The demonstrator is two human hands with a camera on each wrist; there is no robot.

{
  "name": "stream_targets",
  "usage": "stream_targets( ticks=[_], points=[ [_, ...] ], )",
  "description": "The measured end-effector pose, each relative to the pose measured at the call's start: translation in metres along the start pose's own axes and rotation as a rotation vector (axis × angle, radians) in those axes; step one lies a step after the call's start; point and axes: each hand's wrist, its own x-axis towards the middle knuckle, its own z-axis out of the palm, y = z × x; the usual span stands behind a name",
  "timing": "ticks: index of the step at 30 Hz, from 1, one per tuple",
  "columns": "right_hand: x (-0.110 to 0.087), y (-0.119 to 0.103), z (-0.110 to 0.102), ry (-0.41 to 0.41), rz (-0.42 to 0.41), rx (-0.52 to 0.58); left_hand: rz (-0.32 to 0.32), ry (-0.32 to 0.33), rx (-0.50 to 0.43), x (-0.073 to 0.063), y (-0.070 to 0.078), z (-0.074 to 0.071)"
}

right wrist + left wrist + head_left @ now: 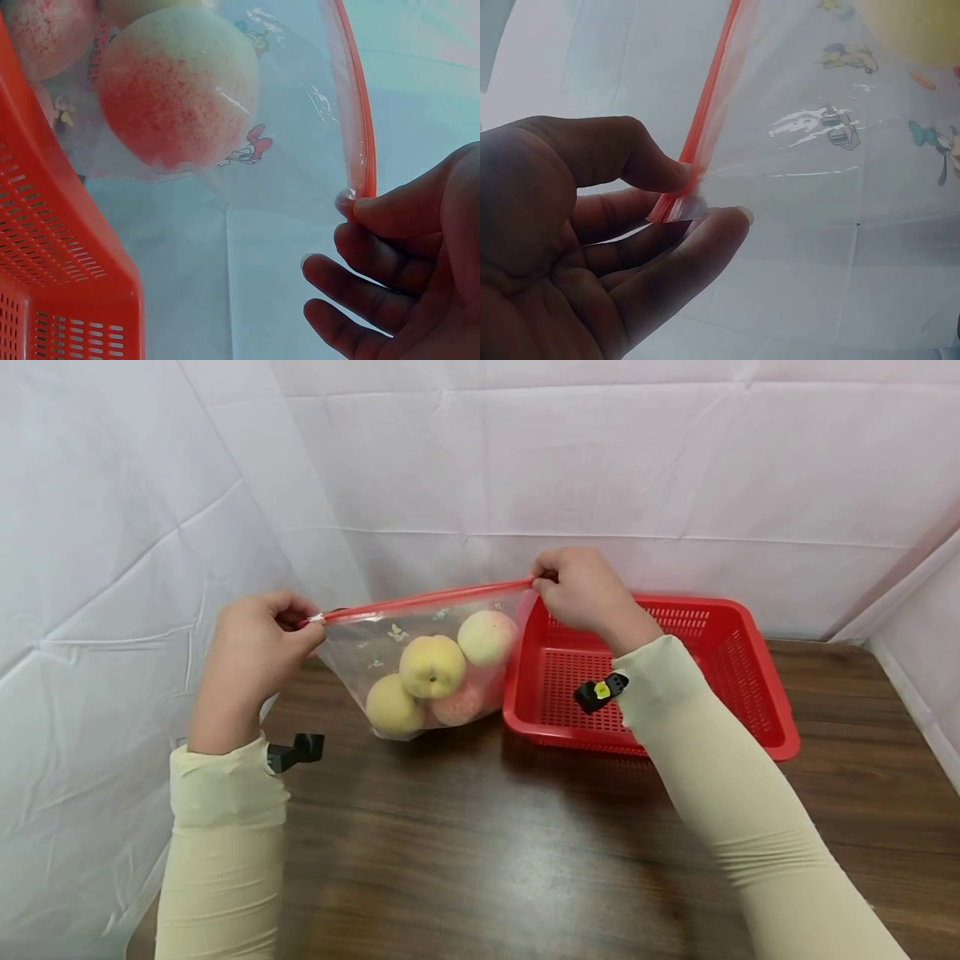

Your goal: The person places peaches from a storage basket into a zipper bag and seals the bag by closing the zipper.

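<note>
A clear zip bag (360,652) with a red zip strip and small printed cartoon figures hangs between both hands. Several peaches (432,667) lie inside it, yellow and pink; one large blushed peach (180,86) shows through the plastic in the right wrist view. My left hand (258,647) pinches the left end of the red strip between thumb and fingers. At the other, higher end, my right hand (581,589) pinches the strip's corner with thumb and index finger, the other fingers loosely bent. The strip is stretched straight, and its two edges lie together along the top.
A red perforated plastic basket (780,727) stands on the brown wooden table (480,860), right beside the bag and under my right forearm. White cloth sheets (600,460) hang behind and at both sides. A small black camera is strapped to each wrist.
</note>
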Motion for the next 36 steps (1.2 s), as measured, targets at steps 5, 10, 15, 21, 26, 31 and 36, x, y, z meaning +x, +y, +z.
stream_targets(
  ticks=[5, 10, 15, 21, 26, 31, 36],
  points=[
    [0.001, -0.002, 0.002, 0.027, -0.007, 0.002, -0.025, 0.021, 0.014, 0.004, -0.001, 0.002],
    [0.002, -0.003, 0.005, 0.048, -0.007, 0.013, -0.015, 0.057, -0.002, 0.006, -0.004, 0.007],
    [0.003, -0.001, 0.007, 0.071, -0.003, 0.015, -0.005, 0.051, -0.013, 0.007, -0.005, 0.009],
    [0.004, 0.002, 0.009, 0.101, -0.015, 0.008, 0.004, 0.049, -0.025, 0.007, -0.007, 0.012],
    [0.004, 0.003, 0.012, 0.138, -0.04, 0.007, 0.004, 0.055, -0.07, 0.006, -0.01, 0.015],
    [0.003, 0.003, 0.015, 0.154, -0.046, 0.02, 0.01, 0.078, -0.129, 0.007, -0.012, 0.019],
    [0.003, 0.003, 0.017, 0.148, -0.042, 0.035, 0.004, 0.082, -0.133, 0.007, -0.013, 0.02]
  ],
)
